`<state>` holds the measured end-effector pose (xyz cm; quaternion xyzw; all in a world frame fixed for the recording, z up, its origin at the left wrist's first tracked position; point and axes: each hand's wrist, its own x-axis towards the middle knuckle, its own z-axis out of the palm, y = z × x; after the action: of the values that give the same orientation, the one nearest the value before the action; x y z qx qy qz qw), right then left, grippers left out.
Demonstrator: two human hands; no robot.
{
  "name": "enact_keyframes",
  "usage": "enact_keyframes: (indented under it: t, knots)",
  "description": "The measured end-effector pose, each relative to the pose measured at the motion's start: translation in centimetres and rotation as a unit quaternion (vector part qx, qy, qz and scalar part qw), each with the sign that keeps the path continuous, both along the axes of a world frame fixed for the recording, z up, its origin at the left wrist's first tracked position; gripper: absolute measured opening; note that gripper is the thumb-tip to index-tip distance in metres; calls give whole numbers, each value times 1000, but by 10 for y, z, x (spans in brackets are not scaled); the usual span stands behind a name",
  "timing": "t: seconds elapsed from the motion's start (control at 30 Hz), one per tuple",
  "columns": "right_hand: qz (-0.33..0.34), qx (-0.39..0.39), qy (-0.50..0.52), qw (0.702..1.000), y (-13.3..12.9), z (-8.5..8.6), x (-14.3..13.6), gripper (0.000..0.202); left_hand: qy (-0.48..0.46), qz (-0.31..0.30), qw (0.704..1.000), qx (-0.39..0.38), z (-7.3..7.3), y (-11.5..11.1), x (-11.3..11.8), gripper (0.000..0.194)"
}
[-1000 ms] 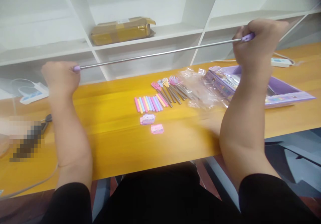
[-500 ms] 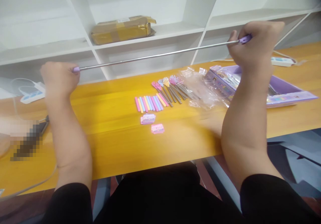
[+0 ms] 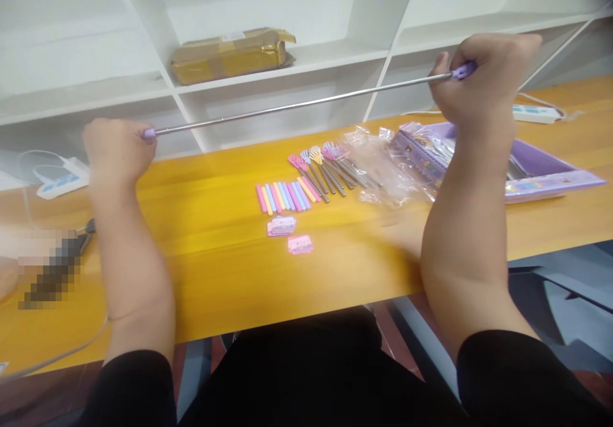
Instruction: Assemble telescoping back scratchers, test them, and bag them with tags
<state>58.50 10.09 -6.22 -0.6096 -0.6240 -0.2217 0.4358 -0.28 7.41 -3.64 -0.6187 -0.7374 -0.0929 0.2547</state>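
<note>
A telescopic back scratcher point(image 3: 297, 104) is stretched out long between my hands, above the table, its thin metal rod rising toward the right. My left hand point(image 3: 119, 149) is closed around its left end, where a bit of purple shows past the fingers. The purple part at the other end sits in my closed right hand point(image 3: 488, 82), mostly hidden by the fingers. Below lie several back scratcher heads on metal rods point(image 3: 330, 168), in pink, blue, yellow and purple. Beside them is a row of coloured handle tubes point(image 3: 285, 196). Two small stacks of printed cards, one upper point(image 3: 281, 225) and one lower point(image 3: 300, 244), lie nearer me.
Clear plastic wrapping point(image 3: 376, 165) lies right of the rods, beside an open purple box point(image 3: 555, 184), partly behind my right forearm. White shelves point(image 3: 287, 63) with a taped carton point(image 3: 232, 55) stand behind the table point(image 3: 225, 274). Power strips lie left point(image 3: 62, 177) and right point(image 3: 536, 114).
Both hands keep their hold on the extended back scratcher. The left hand has shifted slightly right and the right hand slightly left and up; the view has moved a little.
</note>
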Motion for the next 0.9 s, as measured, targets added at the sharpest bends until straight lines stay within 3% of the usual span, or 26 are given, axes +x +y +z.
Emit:
enact_keyframes:
  t: [0.43, 0.57, 0.9]
  knots:
    - [13, -20, -5, 1000, -1, 2, -18, 45, 19, 6, 1000, 4, 7, -10, 7, 40]
    - [-10, -43, -17, 999, 6, 2, -37, 44, 8, 0, 1000, -18, 9, -17, 31, 45]
    - [122, 7, -66, 990, 6, -1, -71, 35, -10, -72, 997, -37, 2, -34, 99, 47]
